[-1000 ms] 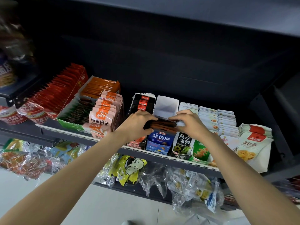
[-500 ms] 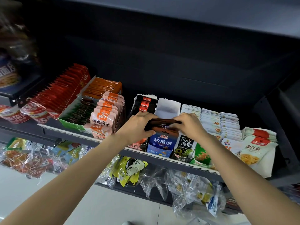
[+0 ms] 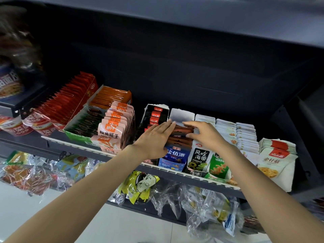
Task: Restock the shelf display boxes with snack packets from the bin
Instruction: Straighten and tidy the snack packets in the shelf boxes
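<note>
On the middle shelf [image 3: 122, 156], seen from the head camera, a blue display box [image 3: 175, 157] stands at the front rail, at the centre of the frame. A row of brown snack packets [image 3: 181, 135] stands upright inside this box, one behind another, running toward 12 o'clock to the white rear flap of the box.

The left hand [image 3: 154, 139] lies flat at 9 o'clock of the packet row. Its fingers are straight and pressed together, pointing toward 1 o'clock, with the palm side against the left edge of the packets. It grips nothing.

The right hand [image 3: 205, 134] sits at 3 o'clock of the row. Its fingers are slightly spread and bent, and the fingertips touch the right edges and tops of the packets. Whether the thumb closes under a packet cannot be told.

A black-and-red packet box [image 3: 154, 114] stands just beside the blue box at 9 o'clock. A black seaweed box [image 3: 199, 160] touches it at 3 o'clock, followed by a green box [image 3: 219, 167]. White packet rows [image 3: 228, 130] fill the area at 2 o'clock. Pink packets [image 3: 110, 130] and red packets [image 3: 66, 100] occupy the shelf toward 10 o'clock. Clear bagged goods [image 3: 206, 206] hang below the shelf at 6 o'clock.
</note>
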`<state>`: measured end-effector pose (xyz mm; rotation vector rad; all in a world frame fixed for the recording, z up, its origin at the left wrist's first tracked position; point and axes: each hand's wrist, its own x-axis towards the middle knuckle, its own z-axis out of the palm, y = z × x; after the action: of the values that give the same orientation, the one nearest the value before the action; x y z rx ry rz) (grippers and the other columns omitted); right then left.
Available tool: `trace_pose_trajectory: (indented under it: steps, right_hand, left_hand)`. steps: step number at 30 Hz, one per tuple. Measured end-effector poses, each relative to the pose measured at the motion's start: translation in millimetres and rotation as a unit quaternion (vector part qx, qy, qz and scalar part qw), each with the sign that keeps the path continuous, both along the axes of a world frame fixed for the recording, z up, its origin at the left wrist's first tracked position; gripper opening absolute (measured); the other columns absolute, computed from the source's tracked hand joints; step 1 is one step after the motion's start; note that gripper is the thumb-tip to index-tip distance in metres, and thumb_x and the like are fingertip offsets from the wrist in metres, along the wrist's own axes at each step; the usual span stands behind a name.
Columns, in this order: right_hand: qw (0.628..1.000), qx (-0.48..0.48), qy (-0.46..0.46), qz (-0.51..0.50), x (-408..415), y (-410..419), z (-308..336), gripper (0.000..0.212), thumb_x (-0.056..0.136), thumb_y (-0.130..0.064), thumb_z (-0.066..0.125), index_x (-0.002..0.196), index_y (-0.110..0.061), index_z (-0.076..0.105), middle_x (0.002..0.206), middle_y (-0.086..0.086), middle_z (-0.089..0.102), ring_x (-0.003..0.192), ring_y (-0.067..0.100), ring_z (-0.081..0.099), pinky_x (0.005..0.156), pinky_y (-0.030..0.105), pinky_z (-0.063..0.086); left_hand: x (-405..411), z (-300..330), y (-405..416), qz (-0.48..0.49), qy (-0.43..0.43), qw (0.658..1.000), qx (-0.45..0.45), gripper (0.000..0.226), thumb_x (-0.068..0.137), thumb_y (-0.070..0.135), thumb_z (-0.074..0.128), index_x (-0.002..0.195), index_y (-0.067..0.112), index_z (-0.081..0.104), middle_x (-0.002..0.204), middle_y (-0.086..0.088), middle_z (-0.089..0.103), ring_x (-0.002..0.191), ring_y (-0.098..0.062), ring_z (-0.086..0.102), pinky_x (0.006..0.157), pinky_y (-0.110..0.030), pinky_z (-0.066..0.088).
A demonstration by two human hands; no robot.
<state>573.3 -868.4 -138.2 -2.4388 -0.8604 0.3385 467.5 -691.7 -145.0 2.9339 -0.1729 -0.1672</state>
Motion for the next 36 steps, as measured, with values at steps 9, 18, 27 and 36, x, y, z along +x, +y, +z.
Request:
trace_pose_trajectory:
  steps: [9,18,27,36]
  right_hand:
    - [0.984,-0.113,-0.133,0.031,-7.5,3.3,11.0,0.055,0.094,-0.011,0.044,0.147,-0.021,0.029,0.15,-0.002,0.034,0.134,0.019,0.035,0.108,0.033,0.031]
    - [0.985,-0.14,-0.081,0.053,-6.4,11.1,7.9,0.067,0.094,-0.001,0.036,0.151,-0.022,0.007,0.158,-0.006,0.004,0.144,0.017,0.013,0.114,0.028,0.017]
    - [0.988,-0.13,-0.069,0.035,-3.7,9.8,4.9,0.068,0.094,0.0,0.037,0.15,-0.016,0.003,0.159,0.002,-0.003,0.146,0.018,0.003,0.118,0.031,0.012]
    - [0.971,-0.148,-0.186,0.009,-2.2,8.2,0.9,0.049,0.1,-0.019,0.034,0.147,-0.008,0.023,0.158,0.009,0.01,0.146,0.017,0.01,0.115,0.025,0.002]
  left_hand:
    - [28.2,15.0,-3.4,0.067,0.056,0.984,-0.158,0.063,0.098,0.032,0.032,0.151,0.019,0.002,0.158,0.003,-0.008,0.145,-0.013,-0.006,0.118,-0.033,0.002]
    - [28.1,14.3,-7.9,0.092,0.041,0.951,-0.291,0.057,0.102,0.021,0.029,0.151,0.014,0.002,0.158,-0.009,-0.003,0.145,-0.021,0.01,0.107,-0.024,0.028]
    - [41.7,17.3,-9.0,0.097,0.077,0.942,-0.312,0.074,0.092,0.003,0.038,0.15,0.014,-0.006,0.159,-0.005,-0.007,0.139,-0.023,0.026,0.096,-0.023,0.037]
    - [58.6,11.7,0.5,0.06,0.031,0.991,-0.114,0.067,0.093,0.009,0.043,0.15,0.012,0.009,0.158,-0.005,-0.008,0.146,-0.017,-0.007,0.12,-0.036,0.01]
